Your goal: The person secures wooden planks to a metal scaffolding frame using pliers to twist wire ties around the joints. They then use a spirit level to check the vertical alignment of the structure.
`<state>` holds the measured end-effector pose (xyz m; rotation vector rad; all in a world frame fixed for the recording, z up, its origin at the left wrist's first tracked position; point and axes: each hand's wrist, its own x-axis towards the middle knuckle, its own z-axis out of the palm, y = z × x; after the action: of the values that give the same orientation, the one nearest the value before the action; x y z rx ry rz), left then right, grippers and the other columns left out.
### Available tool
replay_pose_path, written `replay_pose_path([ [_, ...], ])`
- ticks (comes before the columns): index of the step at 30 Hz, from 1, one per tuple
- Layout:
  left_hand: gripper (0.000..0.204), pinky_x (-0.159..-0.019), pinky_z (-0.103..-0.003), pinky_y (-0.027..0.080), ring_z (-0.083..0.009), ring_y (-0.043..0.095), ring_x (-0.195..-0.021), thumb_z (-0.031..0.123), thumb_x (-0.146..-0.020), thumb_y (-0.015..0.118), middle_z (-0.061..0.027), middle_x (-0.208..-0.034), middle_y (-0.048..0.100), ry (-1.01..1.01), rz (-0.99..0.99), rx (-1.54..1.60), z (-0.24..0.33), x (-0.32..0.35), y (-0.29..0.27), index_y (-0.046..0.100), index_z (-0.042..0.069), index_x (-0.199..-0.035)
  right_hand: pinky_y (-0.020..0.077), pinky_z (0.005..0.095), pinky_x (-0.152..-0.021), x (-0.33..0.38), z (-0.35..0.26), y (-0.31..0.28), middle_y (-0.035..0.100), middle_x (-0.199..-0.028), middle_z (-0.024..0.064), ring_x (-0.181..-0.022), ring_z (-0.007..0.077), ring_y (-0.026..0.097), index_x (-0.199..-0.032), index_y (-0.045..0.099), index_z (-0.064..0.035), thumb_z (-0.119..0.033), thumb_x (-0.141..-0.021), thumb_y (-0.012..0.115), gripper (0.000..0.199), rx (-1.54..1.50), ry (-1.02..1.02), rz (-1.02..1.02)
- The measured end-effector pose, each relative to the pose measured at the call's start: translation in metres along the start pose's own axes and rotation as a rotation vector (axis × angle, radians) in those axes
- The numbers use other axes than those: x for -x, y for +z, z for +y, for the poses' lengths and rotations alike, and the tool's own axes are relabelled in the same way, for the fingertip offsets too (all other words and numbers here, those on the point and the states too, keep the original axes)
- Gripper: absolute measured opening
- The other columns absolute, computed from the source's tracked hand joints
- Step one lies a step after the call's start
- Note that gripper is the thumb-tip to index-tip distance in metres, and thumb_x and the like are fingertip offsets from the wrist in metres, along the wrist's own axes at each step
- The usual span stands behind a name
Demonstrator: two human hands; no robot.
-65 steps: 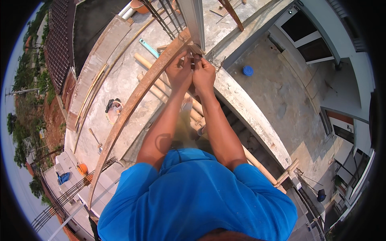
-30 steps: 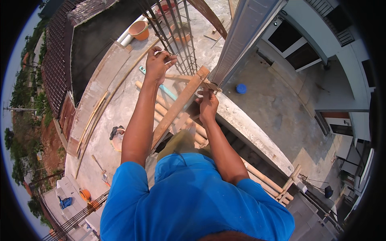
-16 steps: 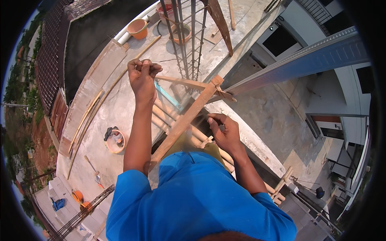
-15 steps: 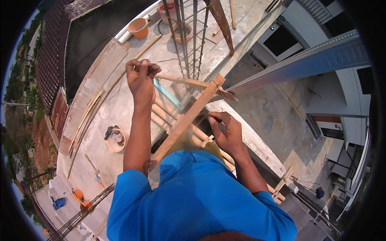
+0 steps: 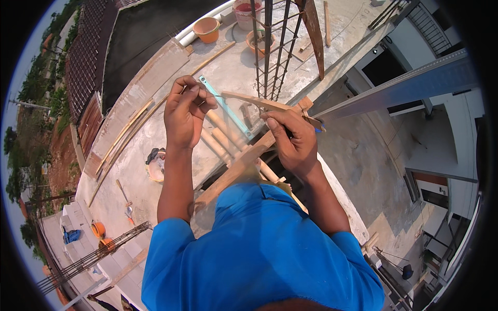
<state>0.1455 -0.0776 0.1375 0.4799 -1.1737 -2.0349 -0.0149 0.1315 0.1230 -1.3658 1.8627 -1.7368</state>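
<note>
"Grey-blue metal beam (image 5: 402, 90) upper right, rough brown wooden plank (image 5: 243, 163) slanting between the forearms, slim tan wooden strip (image 5: 249, 100) near its top end. What's new?"

"Right hand (image 5: 294, 141) has come up beside that strip; left hand (image 5: 185, 115) stays raised off its other end. So both hands flank the strip now."

"Holding anything?"

"Fingers curled, thumbs near fingertips; can't tell if anything thin's pinched."

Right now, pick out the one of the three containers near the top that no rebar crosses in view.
The leftmost, the orange tub, shows unobstructed; bars of the rebar column cross in front of both the reddish bucket and the lower tub.
</note>
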Motion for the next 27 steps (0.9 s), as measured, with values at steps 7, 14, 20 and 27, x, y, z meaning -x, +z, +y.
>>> replay_pose_path([
  [7,0.032,-0.069,-0.029,0.046,-0.0116,0.058,-0.074,0.026,-0.103,0.072,-0.0021,-0.079,0.063,-0.208,-0.415,-0.846,0.022,0.017,0.028,0.077,0.004,-0.126,0.0471,0.0354,-0.059,0.032,-0.002,-0.034,0.06,-0.077,0.0093,-0.065,0.0241,0.061,-0.112,0.077,-0.0047,0.001,-0.093,0.074,0.02,0.24,-0.094,-0.002],
  [14,0.02,-0.071,-0.042,0.05,-0.027,0.06,-0.076,0.005,-0.08,0.08,-0.0071,-0.078,0.056,0.24,-0.907,-1.482,0.009,0.022,0.065,0.081,0.008,-0.1,0.0542,0.0388,-0.067,0.072,0.017,-0.077,0.067,-0.081,0.0133,-0.074,0.0307,0.068,-0.107,0.077,-0.0025,-0.011,-0.096,0.072,0.015,0.224,0.151,-0.2],
  [20,0.017,-0.074,-0.04,0.05,-0.0233,0.058,-0.083,0.01,-0.08,0.081,-0.0032,-0.083,0.055,0.661,-1.092,-1.658,-0.035,-0.001,0.096,0.079,0.015,-0.096,0.053,0.0313,-0.092,0.127,0.06,-0.069,0.078,-0.103,0.0069,-0.098,0.0122,0.066,-0.117,0.077,0.0021,-0.026,-0.11,0.063,0.032,-0.315,0.586,-0.061],
  [27,0.031,-0.086,-0.039,0.054,-0.0243,0.063,-0.102,0.015,-0.093,0.081,-0.0073,-0.109,0.062,0.632,-0.849,-1.428,-0.117,-0.062,0.066,0.081,0.019,-0.124,0.0478,0.0333,-0.067,0.115,0.08,-0.036,0.063,-0.077,0.0094,-0.072,0.0088,0.053,-0.117,0.074,0.0024,-0.026,-0.107,0.066,0.031,-0.299,0.513,0.209],
])
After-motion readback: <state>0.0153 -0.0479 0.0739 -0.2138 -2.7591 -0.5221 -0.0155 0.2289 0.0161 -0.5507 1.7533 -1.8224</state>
